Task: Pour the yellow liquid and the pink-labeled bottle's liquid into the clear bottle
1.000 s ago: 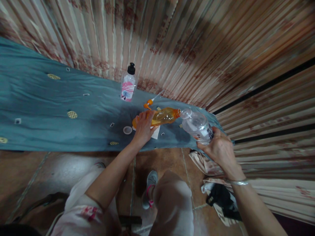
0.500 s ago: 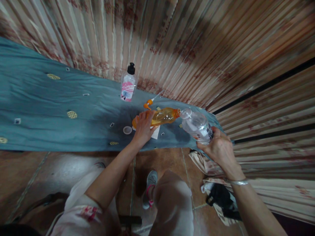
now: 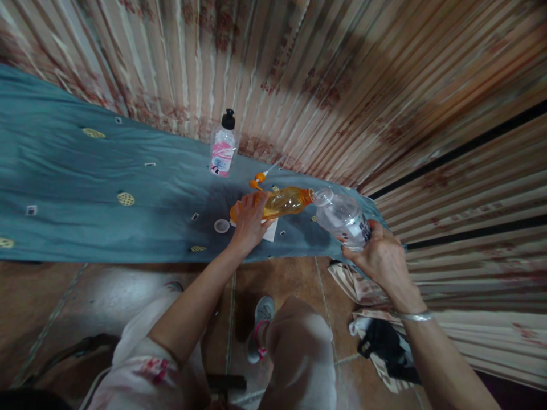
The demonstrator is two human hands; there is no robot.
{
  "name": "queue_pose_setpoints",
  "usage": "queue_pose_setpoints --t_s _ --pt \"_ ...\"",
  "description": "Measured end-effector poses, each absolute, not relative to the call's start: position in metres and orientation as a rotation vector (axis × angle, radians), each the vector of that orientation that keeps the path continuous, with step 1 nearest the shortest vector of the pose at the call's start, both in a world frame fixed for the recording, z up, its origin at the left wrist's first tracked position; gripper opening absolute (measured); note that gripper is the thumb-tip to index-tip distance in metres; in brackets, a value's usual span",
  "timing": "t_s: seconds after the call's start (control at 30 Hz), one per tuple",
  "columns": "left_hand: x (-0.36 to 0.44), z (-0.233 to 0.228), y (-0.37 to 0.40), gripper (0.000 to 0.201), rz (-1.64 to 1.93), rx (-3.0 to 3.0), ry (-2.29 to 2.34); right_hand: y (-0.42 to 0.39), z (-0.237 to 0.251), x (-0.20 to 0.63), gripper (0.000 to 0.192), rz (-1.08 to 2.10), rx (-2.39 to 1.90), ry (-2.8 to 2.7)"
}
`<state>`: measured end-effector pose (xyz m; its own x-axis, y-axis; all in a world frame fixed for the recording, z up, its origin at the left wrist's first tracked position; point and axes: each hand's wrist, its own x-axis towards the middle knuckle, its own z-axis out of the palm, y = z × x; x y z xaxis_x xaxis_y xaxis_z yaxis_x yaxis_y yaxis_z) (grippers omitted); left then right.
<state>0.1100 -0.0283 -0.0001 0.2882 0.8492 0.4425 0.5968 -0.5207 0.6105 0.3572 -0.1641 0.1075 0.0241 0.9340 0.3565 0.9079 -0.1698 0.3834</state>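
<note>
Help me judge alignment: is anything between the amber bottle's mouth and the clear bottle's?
Nothing visible: the amber bottle in the left hand and the clear bottle in the right hand meet, or nearly meet, at their mouths. The orange pump lies off to one side.

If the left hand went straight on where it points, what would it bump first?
Past the orange bottle it holds, the left hand would probably meet the orange pump top first, though it might pass above; depth is unclear.

Tipped orange btl (image 3: 288, 201) in L fingers (image 3: 261, 204), clear btl (image 3: 339, 216) in R fingers (image 3: 378, 230)
</note>
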Motion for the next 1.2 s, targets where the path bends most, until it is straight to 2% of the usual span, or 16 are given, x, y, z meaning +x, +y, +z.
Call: queue_pose_setpoints --t_s 1.2 --pt "0.1099 0.0011 -0.0282 0.058 1.060 2.238 1.321 -0.1638 0.1077 0.3577 0.077 0.862 2.195 1.992"
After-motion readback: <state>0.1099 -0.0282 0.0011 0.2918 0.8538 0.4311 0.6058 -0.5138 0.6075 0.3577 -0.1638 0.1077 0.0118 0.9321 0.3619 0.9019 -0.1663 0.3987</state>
